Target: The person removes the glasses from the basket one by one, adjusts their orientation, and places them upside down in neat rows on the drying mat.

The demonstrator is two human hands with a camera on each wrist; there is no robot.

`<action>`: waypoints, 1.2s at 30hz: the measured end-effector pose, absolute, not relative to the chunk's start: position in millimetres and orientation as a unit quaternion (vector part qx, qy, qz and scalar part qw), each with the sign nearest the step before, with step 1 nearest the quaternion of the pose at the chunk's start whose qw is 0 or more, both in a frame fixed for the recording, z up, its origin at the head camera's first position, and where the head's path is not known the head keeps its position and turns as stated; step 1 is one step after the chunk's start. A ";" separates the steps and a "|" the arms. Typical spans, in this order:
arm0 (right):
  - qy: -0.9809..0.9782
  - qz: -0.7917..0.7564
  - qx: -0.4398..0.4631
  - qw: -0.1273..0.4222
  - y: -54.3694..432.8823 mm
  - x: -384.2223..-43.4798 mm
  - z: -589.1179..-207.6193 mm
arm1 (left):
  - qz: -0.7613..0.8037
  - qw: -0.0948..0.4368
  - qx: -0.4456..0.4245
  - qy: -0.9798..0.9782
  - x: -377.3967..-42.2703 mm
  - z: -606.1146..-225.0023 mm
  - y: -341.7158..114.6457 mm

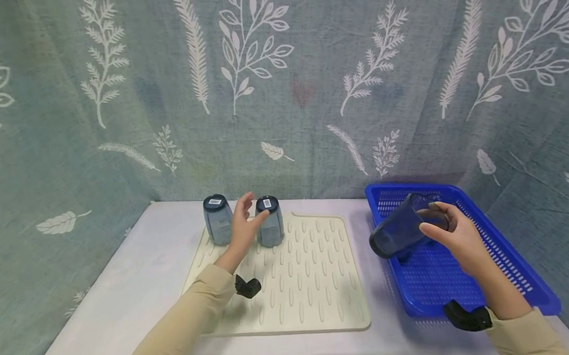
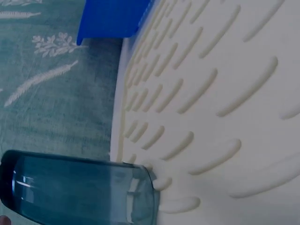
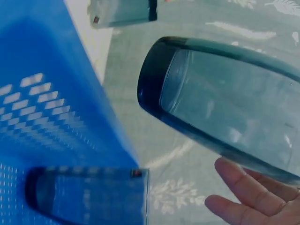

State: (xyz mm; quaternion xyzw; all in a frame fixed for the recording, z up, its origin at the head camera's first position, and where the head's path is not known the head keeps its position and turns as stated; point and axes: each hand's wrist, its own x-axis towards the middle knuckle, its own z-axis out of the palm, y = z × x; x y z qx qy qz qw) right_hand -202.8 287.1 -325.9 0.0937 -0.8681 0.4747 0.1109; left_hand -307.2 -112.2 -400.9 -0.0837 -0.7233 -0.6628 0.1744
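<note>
My right hand (image 1: 460,235) grips a blue-tinted drinking glass (image 1: 397,231) near its rim, thumb on one side and fingers on the other. The glass is tilted, its thick base pointing left and down over the near-left rim of the blue basket (image 1: 433,282). Two more glasses stand upside down on the cream ribbed mat (image 1: 308,270): a left glass (image 1: 219,222) and a right glass (image 1: 271,225). Between them is my left hand (image 1: 244,226), thumb and fingers apart, in front of the right glass; whether it touches that glass I cannot tell.
Inside the basket lies another glass (image 3: 89,197), seen in the right wrist view. The basket's perforated wall rises at the table's right side. A patterned grey-green curtain (image 1: 296,146) hangs behind the white-covered table (image 1: 129,276).
</note>
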 end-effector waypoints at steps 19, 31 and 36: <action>-0.816 0.573 0.034 0.074 252.6 -205.3 -323.9 | -0.699 0.165 -0.154 -0.679 -287.5 -394.9 -90.0; -0.760 0.644 0.056 0.073 228.1 -208.7 -327.0 | -0.731 0.097 -0.166 -0.655 -260.3 -376.9 -73.2; -0.749 0.658 0.054 0.064 217.8 -210.0 -327.8 | -0.735 0.088 -0.155 -0.654 -261.1 -384.2 -68.9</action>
